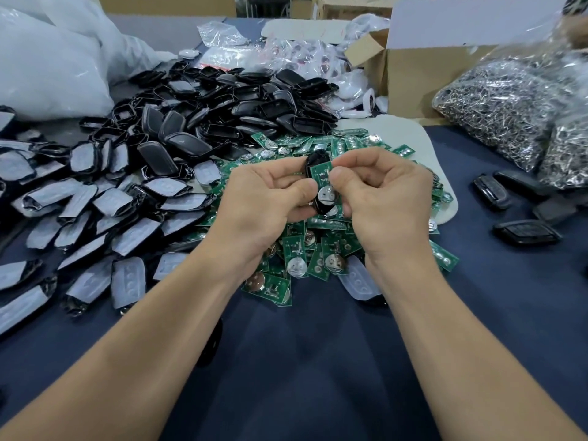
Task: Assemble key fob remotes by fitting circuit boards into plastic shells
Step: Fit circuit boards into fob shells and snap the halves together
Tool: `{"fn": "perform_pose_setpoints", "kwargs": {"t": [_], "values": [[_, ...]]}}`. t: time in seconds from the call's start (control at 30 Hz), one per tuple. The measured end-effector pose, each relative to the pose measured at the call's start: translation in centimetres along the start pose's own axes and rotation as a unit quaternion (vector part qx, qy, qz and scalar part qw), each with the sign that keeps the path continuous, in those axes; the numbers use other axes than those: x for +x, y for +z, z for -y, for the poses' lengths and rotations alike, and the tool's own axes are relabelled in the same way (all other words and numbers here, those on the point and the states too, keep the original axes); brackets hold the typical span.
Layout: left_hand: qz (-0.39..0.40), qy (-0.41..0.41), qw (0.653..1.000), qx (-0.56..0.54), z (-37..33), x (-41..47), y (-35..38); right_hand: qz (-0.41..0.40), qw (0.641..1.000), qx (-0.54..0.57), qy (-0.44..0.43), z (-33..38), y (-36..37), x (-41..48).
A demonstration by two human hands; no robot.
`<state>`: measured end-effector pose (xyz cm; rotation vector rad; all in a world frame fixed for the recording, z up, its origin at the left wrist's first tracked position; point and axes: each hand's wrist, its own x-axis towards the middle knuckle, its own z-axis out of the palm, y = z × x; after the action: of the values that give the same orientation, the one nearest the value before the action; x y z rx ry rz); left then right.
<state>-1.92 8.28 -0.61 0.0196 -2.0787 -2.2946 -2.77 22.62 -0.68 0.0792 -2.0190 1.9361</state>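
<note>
Two bare forearms reach out over the dark blue bench [302,361]. The left hand [264,198] has its fingers closed around a black plastic shell [310,167], held up above the heap. The right hand [381,198] pinches a green circuit board [323,178] between thumb and fingers, and the board lies against the open face of the shell, its round silver coin cell [327,195] showing between the two thumbs.

Just under the hands is a loose pile of green boards [299,259], many with the same silver cells. To the left, grey-faced button pads [105,224] are spread across the bench, and beyond them a mound of empty black shells [222,103]. To the right sit a few closed black fobs [525,232].

Farther back on the right is a clear bag of metal rings [502,109], beside an open cardboard box [410,78]. White plastic bags [47,68] bulk up at the far left.
</note>
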Motion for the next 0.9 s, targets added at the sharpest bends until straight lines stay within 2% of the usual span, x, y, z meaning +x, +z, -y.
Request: {"fn": "perform_pose_setpoints", "kwargs": {"t": [0.23,0.37,0.63,0.7,0.8,0.9], "values": [[0.005,-0.007,1.0,0.001,0.0,-0.1,0.2,-0.005,0.995,-0.082,-0.062,0.4,0.0,-0.3],[-0.018,-0.014,1.0,-0.011,0.0,-0.1,0.2,-0.019,0.993,-0.086,-0.076,0.9,-0.1,-0.5],[-0.081,0.032,0.991,0.098,0.0,-0.1,0.4,-0.056,0.99,-0.067,-0.114,1.5,-0.2,-0.5],[-0.089,0.048,0.987,0.126,-0.1,-0.2,0.4,-0.058,0.988,-0.088,-0.113,1.4,0.0,-0.8],[-0.076,0.061,0.989,0.107,-0.2,-0.4,0.6,-0.054,0.982,-0.154,-0.097,1.2,0.0,-1.0],[-0.078,0.06,0.987,0.129,0.0,-0.3,0.5,0.014,0.99,-0.133,-0.043,0.9,0.3,-1.2]]}}
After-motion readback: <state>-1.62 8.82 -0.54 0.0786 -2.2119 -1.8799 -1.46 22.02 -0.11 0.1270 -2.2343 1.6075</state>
